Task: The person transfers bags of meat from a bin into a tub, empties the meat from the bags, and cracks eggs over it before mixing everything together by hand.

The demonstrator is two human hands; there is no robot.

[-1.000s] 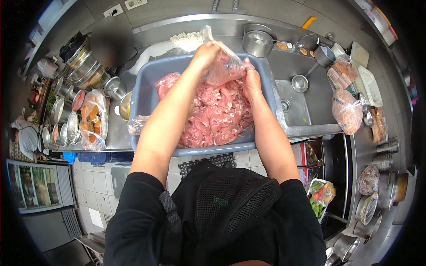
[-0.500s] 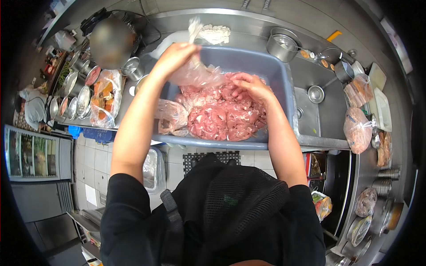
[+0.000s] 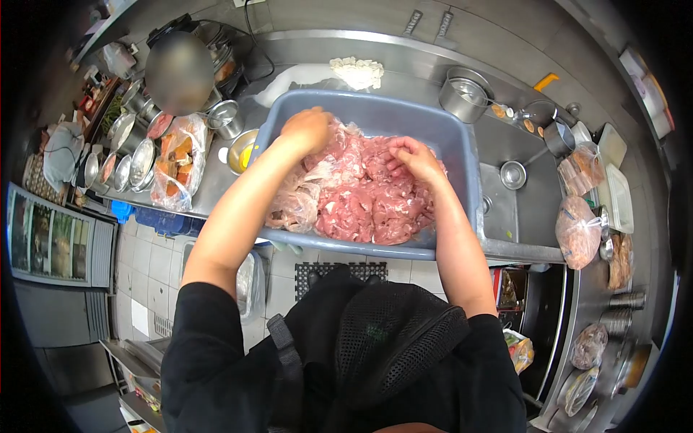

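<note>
A large grey-blue plastic tub point(image 3: 375, 99) holds a heap of raw pink meat pieces point(image 3: 361, 206). My left hand point(image 3: 309, 130) is inside the tub's left part, its fingers closed on a clear plastic bag point(image 3: 339, 141) that lies against the meat. The fingertips are partly hidden. Another crumpled clear bag point(image 3: 292, 209) lies at the left side of the heap. My right hand point(image 3: 413, 159) is at the right of the meat, fingers bent and somewhat apart, with nothing visible in them.
A steel sink point(image 3: 530, 202) with a ladle point(image 3: 513, 175) adjoins the tub on the right. A steel pot point(image 3: 465, 97) stands behind it. To the left are a bag of orange pieces point(image 3: 180, 159), several metal bowls and a metal bowl with yellow contents point(image 3: 244, 151). White cloth-like material point(image 3: 357, 72) lies behind.
My left hand has come down into the tub with the plastic bag, which was lifted above the rim before. My right hand stays over the meat, its fingers a little more bent.
</note>
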